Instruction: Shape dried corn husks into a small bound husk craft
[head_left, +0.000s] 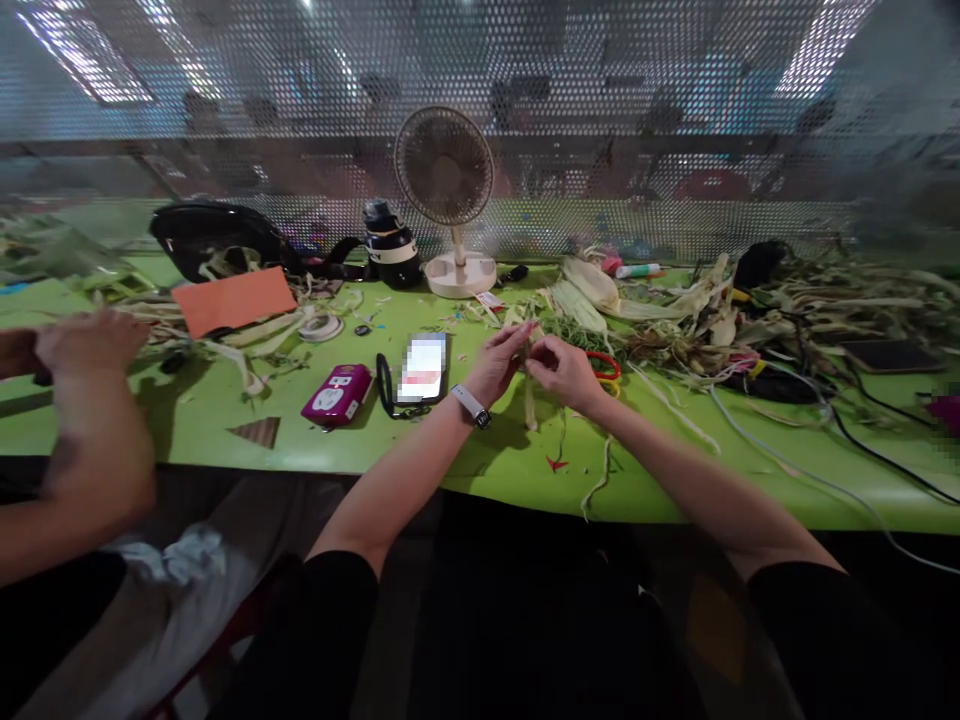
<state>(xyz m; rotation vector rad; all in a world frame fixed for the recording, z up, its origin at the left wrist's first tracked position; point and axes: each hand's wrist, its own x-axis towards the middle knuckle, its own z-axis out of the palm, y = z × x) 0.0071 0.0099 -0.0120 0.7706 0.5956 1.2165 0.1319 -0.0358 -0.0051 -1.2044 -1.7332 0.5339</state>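
Observation:
My left hand (499,362), with a light-banded watch at the wrist, and my right hand (559,370) meet above the green table. Their fingers are pinched close together around a pale strip of dried husk (531,408), which hangs down between them. The upper part of the strip is hidden by the fingers. Just behind my right hand lie the red and yellow handles of scissors (604,368). Thin twisted strands (598,485) trail over the table's front edge, near a small red scrap (556,464).
A phone (421,368) and a purple power adapter (337,394) lie left of my hands. Behind stand a fan (460,272) and a dark bottle (392,250). Dried husks (690,320) and cables (795,465) spread rightward. Another person's arm (97,410) rests at the left.

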